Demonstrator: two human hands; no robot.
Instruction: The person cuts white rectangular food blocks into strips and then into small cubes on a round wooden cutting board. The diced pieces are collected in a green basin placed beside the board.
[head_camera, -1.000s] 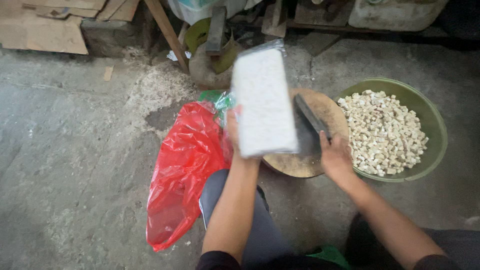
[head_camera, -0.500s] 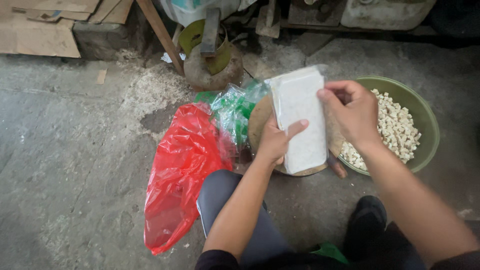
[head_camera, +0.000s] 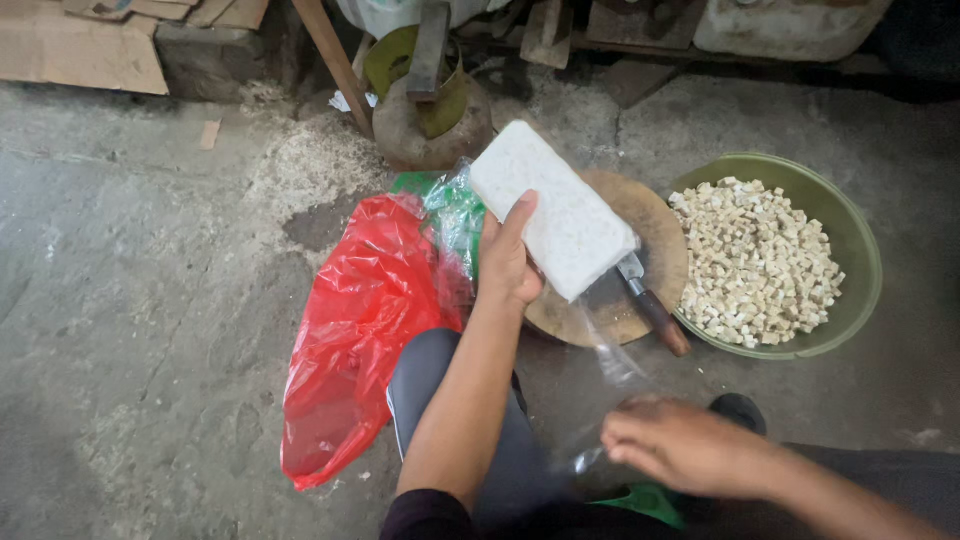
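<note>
My left hand (head_camera: 508, 262) grips a white rectangular block (head_camera: 553, 209), holding it tilted above a round wooden cutting board (head_camera: 653, 240). My right hand (head_camera: 682, 446) is low and near me, pinching a clear plastic wrapper (head_camera: 606, 368) that trails from the block's lower end. A knife (head_camera: 652, 305) with a wooden handle lies on the board's right side. A green bowl (head_camera: 858, 260) holds several pale cubes (head_camera: 762, 262).
A red plastic bag (head_camera: 357, 325) lies on the concrete floor to the left, with a green-printed bag (head_camera: 455, 212) beside it. A gas cylinder (head_camera: 425, 110), wooden boards and cardboard (head_camera: 80, 50) stand at the back. My knees are below.
My right hand has left the top of the block and dropped toward me, drawing the clear wrapper off. The block now shows bare in my left hand, tilted over the board.
</note>
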